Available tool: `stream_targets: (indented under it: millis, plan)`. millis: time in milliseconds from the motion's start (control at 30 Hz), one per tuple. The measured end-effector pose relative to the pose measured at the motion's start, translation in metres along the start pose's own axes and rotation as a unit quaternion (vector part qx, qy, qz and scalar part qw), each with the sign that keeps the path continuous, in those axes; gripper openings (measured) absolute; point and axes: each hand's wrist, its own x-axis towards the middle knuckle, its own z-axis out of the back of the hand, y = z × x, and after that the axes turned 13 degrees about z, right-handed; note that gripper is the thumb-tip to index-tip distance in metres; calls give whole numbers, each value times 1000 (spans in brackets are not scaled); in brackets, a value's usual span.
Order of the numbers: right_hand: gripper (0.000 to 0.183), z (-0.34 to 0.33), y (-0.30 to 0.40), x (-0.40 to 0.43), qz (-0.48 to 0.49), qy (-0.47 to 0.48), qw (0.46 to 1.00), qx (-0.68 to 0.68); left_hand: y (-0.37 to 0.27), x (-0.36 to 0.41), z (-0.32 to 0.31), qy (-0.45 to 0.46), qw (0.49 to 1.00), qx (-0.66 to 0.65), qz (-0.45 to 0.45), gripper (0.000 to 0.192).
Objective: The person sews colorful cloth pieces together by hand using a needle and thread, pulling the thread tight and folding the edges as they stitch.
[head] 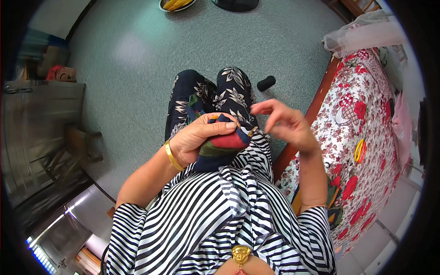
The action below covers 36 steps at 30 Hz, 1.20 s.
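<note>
My left hand is closed on a folded piece of multicoloured fabric in navy, red and green, its thumb lying on top near the fabric's upper edge. Part of the cloth hangs over my dark patterned trousers, beyond the hand. To the right of the fabric, my right hand is raised with its fingers bent and apart. The fingers are slightly blurred, and whether a needle or thread is between them cannot be told.
A bed with a red floral cover stands on the right, with coloured rings and more cloth on it. A small black object lies on the grey floor beyond my knees. A wooden stool and metal cabinet stand left.
</note>
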Motion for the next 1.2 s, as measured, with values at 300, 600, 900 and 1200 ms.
stream_targets:
  millis: [300, 600, 900, 1200]
  plan:
    - [9, -29, -13, -10, 1, -32, 995, -93, 0, 5, 8, -81, 991, 24, -100, 11]
    - [8, -27, -13, -31, 4, -108, 984, -139, 4, 11, 14, -82, 990, 23, -111, 17]
    - [8, -44, -13, -30, -3, -135, 949, -285, 14, 23, 8, -174, 962, 57, -204, 15]
    - [6, -61, 19, -11, 11, -149, 903, -403, 22, 21, 3, -188, 938, 94, -276, 14]
